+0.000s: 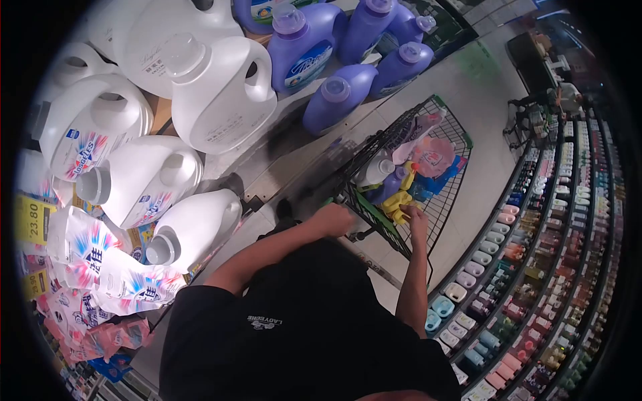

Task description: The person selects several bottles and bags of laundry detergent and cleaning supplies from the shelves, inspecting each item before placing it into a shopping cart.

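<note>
A black wire shopping cart (456, 128) with green trim stands in front of me in a shop aisle. My left hand (334, 220) is closed on the cart's near edge at the handle. My right hand (417, 217) reaches into the near end of the basket, fingers curled on a yellow item (396, 202). Also in the cart lie a white bottle (376, 170), a purple bottle (392, 184), a pink pouch (435, 156) and a blue pack (438, 182). My black shirt fills the lower middle of the view.
Big white detergent jugs (221, 93) and purple jugs (304, 47) fill the shelves on the left, with refill pouches (100, 264) and yellow price tags (30, 220) below. Rows of small bottles (535, 254) line the right-hand shelves. Pale floor (481, 87) runs ahead past the cart.
</note>
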The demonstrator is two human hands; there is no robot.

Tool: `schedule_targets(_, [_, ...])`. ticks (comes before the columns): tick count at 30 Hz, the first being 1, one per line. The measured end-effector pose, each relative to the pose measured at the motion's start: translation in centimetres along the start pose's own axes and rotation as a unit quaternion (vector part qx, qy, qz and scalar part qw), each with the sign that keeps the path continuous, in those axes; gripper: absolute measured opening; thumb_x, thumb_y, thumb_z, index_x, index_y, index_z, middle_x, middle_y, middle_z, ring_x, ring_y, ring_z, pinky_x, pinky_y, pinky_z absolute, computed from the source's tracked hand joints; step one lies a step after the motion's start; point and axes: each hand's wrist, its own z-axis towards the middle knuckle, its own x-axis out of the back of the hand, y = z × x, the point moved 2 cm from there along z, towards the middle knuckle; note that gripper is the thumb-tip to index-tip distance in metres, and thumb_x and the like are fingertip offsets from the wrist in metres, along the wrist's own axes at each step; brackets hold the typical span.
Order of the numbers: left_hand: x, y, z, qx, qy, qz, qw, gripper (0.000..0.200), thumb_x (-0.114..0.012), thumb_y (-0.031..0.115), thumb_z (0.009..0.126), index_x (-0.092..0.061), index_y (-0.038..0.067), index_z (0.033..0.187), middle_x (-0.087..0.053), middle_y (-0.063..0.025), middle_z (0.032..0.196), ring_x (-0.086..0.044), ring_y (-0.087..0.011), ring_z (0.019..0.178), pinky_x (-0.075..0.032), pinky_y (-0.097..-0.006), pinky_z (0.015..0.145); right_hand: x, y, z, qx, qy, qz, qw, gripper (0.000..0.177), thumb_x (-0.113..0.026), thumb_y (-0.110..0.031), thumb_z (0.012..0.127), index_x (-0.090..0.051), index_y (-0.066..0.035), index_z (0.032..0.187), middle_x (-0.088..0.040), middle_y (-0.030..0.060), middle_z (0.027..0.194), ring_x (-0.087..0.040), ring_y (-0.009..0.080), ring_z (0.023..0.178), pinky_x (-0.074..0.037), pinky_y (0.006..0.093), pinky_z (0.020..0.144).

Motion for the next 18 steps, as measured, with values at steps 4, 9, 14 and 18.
schedule_targets(4, [0.2, 0.4, -0.2, 0.044, -0.016, -0.004, 0.999, 0.018, -0.063, 0.020, 0.082, -0.074, 0.007, 0.076, -0.074, -0.0169, 0.078, -0.075, -0.0366, 0.075, -0.059, -0.0484, 0.067, -5.6, 3.8, 8.5, -0.171, -0.121, 0.111, 0.972, 0.033, -0.055, -0.020, 0.104, -0.063, 0.002, 0.128, -0.074, 0.0122, 0.114, -0.073, 0.0238, 0.101, -0.059, 0.0345, 0.081])
schedule_targets(9, [1.1, 1.3, -0.6, 0.092, 0.004, -0.043, 0.995, 0.022, -0.058, 0.021, 0.088, -0.068, 0.005, 0.078, -0.072, -0.0208, 0.078, -0.072, -0.0424, 0.076, -0.058, -0.0548, 0.070, -11.2, 14.0, 17.8, -0.109, -0.183, 0.012, 0.977, 0.031, -0.062, -0.015, 0.096, -0.064, -0.001, 0.124, -0.073, 0.0119, 0.113, -0.072, 0.0265, 0.101, -0.057, 0.0391, 0.082])
schedule_targets(14, [-0.2, 1.2, -0.1, 0.107, -0.038, -0.006, 0.994, 0.018, -0.060, 0.023, 0.091, -0.066, 0.006, 0.087, -0.071, -0.0154, 0.081, -0.073, -0.0373, 0.080, -0.058, -0.0503, 0.071, -16.0, 14.6, 19.2, -0.116, -0.141, -0.064, 0.981, 0.033, -0.062, -0.018, 0.096, -0.064, -0.002, 0.125, -0.073, 0.0121, 0.115, -0.072, 0.0277, 0.101, -0.056, 0.0403, 0.082])
schedule_targets(18, [0.5, 1.5, -0.2, 0.105, -0.009, -0.033, 0.994, 0.020, -0.061, 0.023, 0.090, -0.064, 0.003, 0.088, -0.069, -0.0163, 0.080, -0.072, -0.0387, 0.079, -0.057, -0.0515, 0.068, -18.6, 15.6, 19.5, -0.116, -0.108, -0.100, 0.982, 0.035, -0.062, -0.020, 0.097, -0.064, -0.002, 0.126, -0.073, 0.0122, 0.116, -0.072, 0.0286, 0.101, -0.056, 0.0413, 0.083])
